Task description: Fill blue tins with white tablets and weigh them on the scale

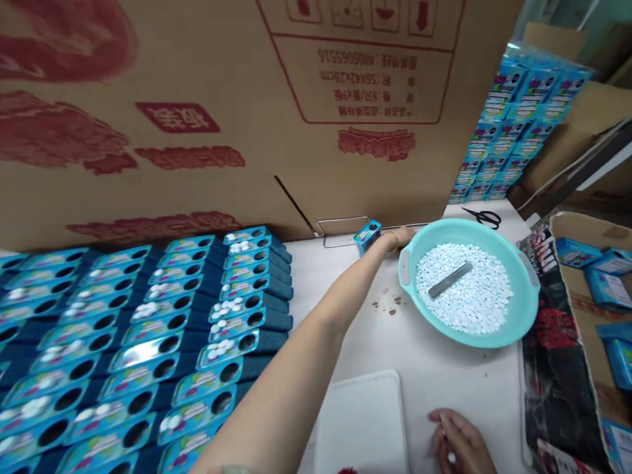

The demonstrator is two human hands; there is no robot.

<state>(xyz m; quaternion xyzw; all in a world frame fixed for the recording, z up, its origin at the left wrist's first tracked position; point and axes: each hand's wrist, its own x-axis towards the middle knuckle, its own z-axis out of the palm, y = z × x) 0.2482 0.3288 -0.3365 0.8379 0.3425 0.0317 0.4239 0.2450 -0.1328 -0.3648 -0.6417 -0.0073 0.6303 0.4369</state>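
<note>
The hands are well apart: the left hand [405, 236], its grip hidden, lies behind the basin [524, 303] beside a blue box [367, 236]; the right hand [467, 444] curls around a slim object [451, 457]. The basin's wall presumably keeps white pieces [486, 299] contained; blue containers [269, 283] stand in rows, likely to keep their openings facing up.

left hand [405, 236]: part-hidden by basin [524, 299] | right hand [461, 442], tray [363, 418]: cut off below
</note>
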